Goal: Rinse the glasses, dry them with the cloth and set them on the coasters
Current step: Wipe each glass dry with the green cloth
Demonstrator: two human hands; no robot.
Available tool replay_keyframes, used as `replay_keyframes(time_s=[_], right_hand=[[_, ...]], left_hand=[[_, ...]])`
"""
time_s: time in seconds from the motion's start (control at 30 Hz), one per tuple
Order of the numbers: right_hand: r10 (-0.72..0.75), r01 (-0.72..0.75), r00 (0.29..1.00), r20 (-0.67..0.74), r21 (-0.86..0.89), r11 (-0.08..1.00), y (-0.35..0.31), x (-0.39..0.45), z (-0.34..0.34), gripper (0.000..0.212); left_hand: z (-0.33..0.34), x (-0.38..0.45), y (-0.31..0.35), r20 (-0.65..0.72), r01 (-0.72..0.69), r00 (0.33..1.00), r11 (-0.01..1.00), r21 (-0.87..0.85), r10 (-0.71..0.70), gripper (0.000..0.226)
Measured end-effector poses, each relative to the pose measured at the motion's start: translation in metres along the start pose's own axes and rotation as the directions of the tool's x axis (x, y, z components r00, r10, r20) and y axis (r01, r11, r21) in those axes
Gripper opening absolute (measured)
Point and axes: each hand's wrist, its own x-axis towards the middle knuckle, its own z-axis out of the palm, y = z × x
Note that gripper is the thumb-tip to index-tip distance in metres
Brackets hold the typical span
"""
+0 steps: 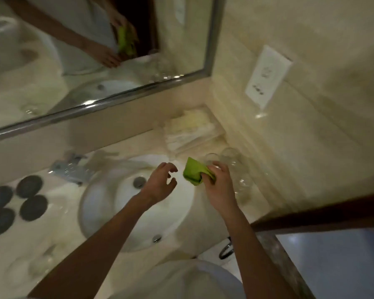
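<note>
Four dark round coasters (17, 205) lie on the counter (58, 225) at far left, all bare; no glass stands on them. Right of them sits the faucet (70, 169), then the white sink (108, 212) with its drain (139, 182).

The left hand (160, 184) hovers over the basin, fingers loosely curled and apart, holding nothing. Just to its right, the right hand (219, 184) grips a folded green cloth (193, 171), fingers curled round it.

The glasses (231, 165) stand in a group on the counter right of the sink, directly behind the right hand and near the wall. Blur prevents an exact count, and whether they are wet cannot be determined. A clear tray of white packets (190, 130) sits behind them, below the wall outlet (268, 76).

Judged step: start of one rinse-and-dry cycle, with little of the task complete. The next move likely requires the free left hand to take a glass, leaving the cloth in the right hand. Thin, wet glass calls for a firm grip on the bowl.
</note>
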Motion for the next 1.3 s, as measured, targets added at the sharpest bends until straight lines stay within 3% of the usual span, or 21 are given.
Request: replay_keyframes(time_s=[0.13, 0.33, 0.47, 0.63, 0.77, 0.93, 1.1, 1.3], right_hand=[[-0.189, 0.195, 0.968, 0.167, -0.018, 0.981, -0.048, -0.005, 0.063, 0.018], [-0.220, 0.262, 0.909, 0.353, -0.076, 0.962, -0.112, -0.042, 0.145, 0.033], [-0.224, 0.321, 0.856, 0.466, -0.139, 0.937, -0.136, -0.062, 0.184, 0.037], [-0.190, 0.353, 0.822, 0.537, -0.217, 0.910, -0.155, -0.078, 0.210, 0.043], [-0.271, 0.494, 0.795, 0.543, -0.320, 0.808, -0.157, -0.083, 0.215, 0.029], [-0.324, 0.452, 0.806, 0.495, -0.163, 0.877, -0.145, -0.079, 0.208, 0.007], [-0.314, 0.388, 0.835, 0.451, -0.078, 0.918, -0.138, -0.075, 0.199, 0.039], [-0.313, 0.379, 0.873, 0.374, -0.117, 0.918, -0.134, -0.075, 0.184, 0.037]], left_hand=[[-0.059, -0.058, -0.053, -0.204, 0.129, 0.971, 0.992, -0.003, -0.127, 0.018], [-0.108, -0.170, -0.120, -0.415, 0.362, 0.834, 0.929, -0.083, -0.362, 0.024], [-0.118, -0.233, -0.151, -0.474, 0.514, 0.727, 0.852, -0.104, -0.496, 0.024], [-0.112, -0.273, -0.170, -0.425, 0.759, 0.622, 0.641, 0.118, -0.658, 0.059], [-0.101, -0.283, -0.192, -0.340, 0.809, 0.579, 0.576, 0.122, -0.741, 0.089], [-0.091, -0.277, -0.221, -0.311, 0.806, 0.551, 0.591, -0.044, -0.775, 0.095], [-0.086, -0.277, -0.242, -0.390, 0.756, 0.558, 0.642, -0.125, -0.733, 0.074], [-0.087, -0.262, -0.233, -0.431, 0.715, 0.563, 0.677, -0.174, -0.706, 0.067]])
